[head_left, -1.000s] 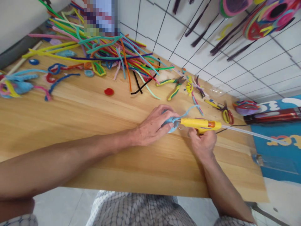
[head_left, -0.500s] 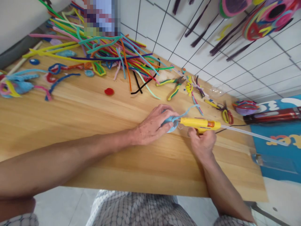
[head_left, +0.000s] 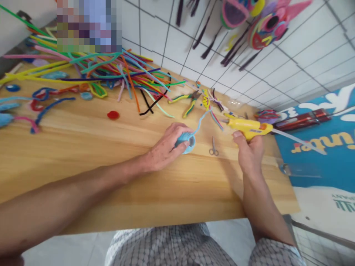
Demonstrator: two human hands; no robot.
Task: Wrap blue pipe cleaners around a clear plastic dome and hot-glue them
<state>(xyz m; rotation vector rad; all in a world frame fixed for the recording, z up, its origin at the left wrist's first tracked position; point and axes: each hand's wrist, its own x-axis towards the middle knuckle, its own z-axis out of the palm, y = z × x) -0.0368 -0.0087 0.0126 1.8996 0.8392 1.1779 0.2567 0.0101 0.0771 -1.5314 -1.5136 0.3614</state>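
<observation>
My left hand [head_left: 166, 146] rests on the wooden table [head_left: 83, 147], its fingers curled round a light blue coiled pipe-cleaner disc [head_left: 188, 145]. A loose blue tail of the pipe cleaner rises up and to the right from the disc. My right hand [head_left: 248, 151] grips a yellow glue gun [head_left: 248, 127], held above the table to the right of the disc, nozzle pointing left and clear of the disc. A translucent glue stick pokes out of the gun's back end.
A small wire stand [head_left: 213, 149] lies between my hands. Yellow-handled pliers [head_left: 190, 101], a red disc [head_left: 113, 115] and a big heap of coloured pipe cleaners [head_left: 105, 70] lie farther back. Coiled craft pieces hang on the tiled wall [head_left: 257, 22]. The table's right edge ends near a blue box [head_left: 318, 155].
My right hand has lifted the glue gun up and to the right, away from the blue disc. The camera has shifted, so everything sits further left in view.
</observation>
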